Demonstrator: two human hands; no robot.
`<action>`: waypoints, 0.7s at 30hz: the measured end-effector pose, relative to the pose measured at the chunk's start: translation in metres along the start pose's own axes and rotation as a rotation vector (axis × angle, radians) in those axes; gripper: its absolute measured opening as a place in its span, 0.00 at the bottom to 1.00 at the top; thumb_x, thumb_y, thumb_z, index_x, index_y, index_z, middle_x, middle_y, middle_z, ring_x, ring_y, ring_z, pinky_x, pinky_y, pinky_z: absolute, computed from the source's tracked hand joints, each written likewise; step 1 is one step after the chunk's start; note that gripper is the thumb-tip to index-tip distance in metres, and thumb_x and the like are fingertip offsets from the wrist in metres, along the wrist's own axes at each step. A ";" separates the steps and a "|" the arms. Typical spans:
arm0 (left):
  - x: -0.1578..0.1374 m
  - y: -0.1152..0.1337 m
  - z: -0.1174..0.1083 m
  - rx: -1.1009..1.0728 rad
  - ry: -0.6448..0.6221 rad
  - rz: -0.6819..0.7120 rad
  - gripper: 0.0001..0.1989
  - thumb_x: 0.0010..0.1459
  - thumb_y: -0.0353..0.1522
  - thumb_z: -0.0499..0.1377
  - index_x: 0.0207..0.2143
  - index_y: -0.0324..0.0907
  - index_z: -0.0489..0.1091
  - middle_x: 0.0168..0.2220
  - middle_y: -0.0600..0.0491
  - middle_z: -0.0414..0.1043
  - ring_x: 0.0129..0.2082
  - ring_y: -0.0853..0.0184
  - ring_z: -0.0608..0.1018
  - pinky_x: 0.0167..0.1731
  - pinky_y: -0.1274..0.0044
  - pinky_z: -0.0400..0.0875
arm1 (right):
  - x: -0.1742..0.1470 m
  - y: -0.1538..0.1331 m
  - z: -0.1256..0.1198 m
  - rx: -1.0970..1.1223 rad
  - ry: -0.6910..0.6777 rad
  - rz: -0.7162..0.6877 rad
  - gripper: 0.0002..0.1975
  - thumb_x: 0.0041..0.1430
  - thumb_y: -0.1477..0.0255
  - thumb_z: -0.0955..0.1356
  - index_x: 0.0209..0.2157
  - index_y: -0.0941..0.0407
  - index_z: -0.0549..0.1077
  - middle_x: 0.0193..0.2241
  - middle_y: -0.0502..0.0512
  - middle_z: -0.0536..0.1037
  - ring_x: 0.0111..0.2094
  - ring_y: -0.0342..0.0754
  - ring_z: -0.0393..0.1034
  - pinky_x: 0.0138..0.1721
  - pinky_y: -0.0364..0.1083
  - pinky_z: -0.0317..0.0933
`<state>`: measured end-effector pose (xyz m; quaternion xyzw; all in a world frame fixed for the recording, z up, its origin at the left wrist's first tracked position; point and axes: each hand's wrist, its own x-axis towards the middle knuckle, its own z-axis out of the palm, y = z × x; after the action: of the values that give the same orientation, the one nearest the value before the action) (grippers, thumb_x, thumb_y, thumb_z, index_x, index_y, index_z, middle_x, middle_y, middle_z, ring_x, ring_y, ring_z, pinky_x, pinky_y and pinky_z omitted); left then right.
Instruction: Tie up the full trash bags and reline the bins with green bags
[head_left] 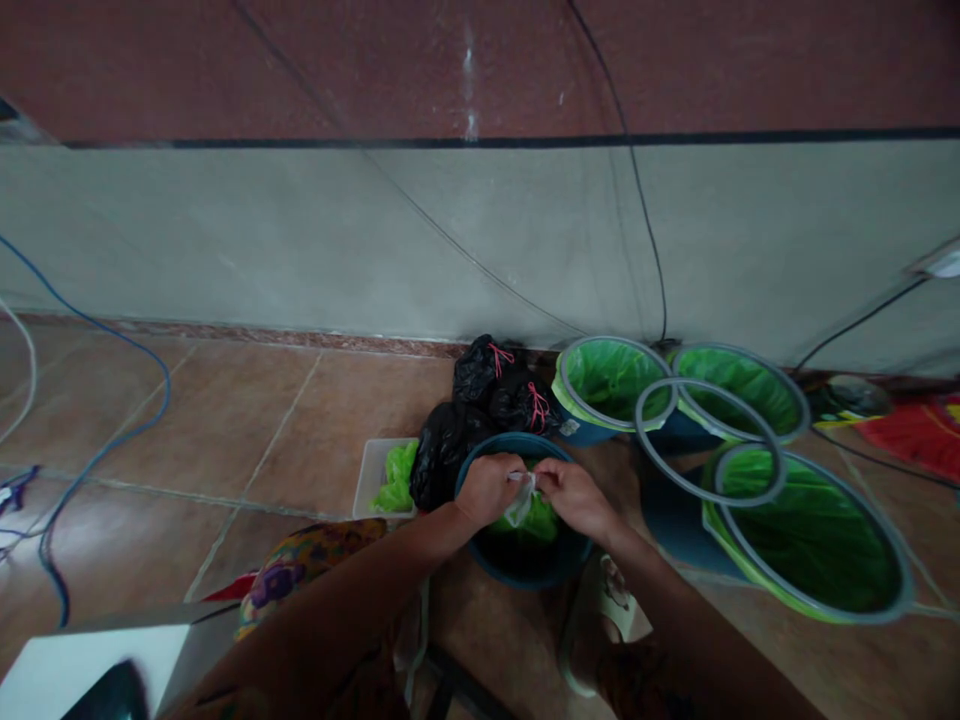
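Head view, so everything's looking down at a tiled floor [247,420] with a grey wall [300,240] running across the upper half of the frame. Biggest thing on the floor is the green-lined bin [817,540] at lower right, with two more lined bins [611,385] behind it against the wall and a loose grey ring [701,440] lying across all three. Dead centre sits a dark teal bucket [480,545] with a green liner bag [544,520] inside. Just left of it there's a pile of tied black bags [450,445], and a white tray [371,470] with green bags in it touching that pile. A blue cable [127,350] snakes along the left side.

Both hands are over the bucket's rim: left hand [487,488] and right hand [576,497] each have their grip pinched shut on a small pale bag [520,503] stretched between them, hanging right above the liner.
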<state>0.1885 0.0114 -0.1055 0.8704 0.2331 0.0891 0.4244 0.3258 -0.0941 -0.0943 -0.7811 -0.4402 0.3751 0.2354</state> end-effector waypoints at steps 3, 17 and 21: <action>-0.001 -0.002 0.000 0.059 -0.056 -0.045 0.10 0.57 0.27 0.54 0.29 0.42 0.74 0.33 0.50 0.77 0.36 0.64 0.76 0.41 0.76 0.68 | -0.003 0.000 -0.001 -0.326 0.050 -0.004 0.13 0.63 0.73 0.58 0.37 0.57 0.73 0.33 0.58 0.79 0.36 0.48 0.73 0.38 0.44 0.59; -0.003 -0.015 0.008 0.143 -0.278 -0.297 0.41 0.46 0.25 0.59 0.65 0.35 0.54 0.62 0.37 0.60 0.60 0.53 0.67 0.59 0.69 0.61 | -0.008 0.012 -0.013 -0.322 -0.009 0.026 0.38 0.49 0.81 0.64 0.64 0.60 0.56 0.60 0.66 0.66 0.56 0.52 0.67 0.56 0.48 0.57; -0.005 -0.020 0.013 0.128 -0.387 -0.356 0.53 0.40 0.29 0.66 0.68 0.32 0.46 0.64 0.32 0.54 0.61 0.47 0.66 0.59 0.65 0.63 | -0.010 0.023 0.015 -0.294 -0.155 -0.004 0.53 0.40 0.76 0.72 0.67 0.62 0.48 0.64 0.71 0.58 0.61 0.58 0.60 0.59 0.51 0.56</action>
<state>0.1819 0.0108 -0.1293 0.8417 0.3020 -0.1699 0.4142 0.3225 -0.1143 -0.1157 -0.7749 -0.5089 0.3652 0.0847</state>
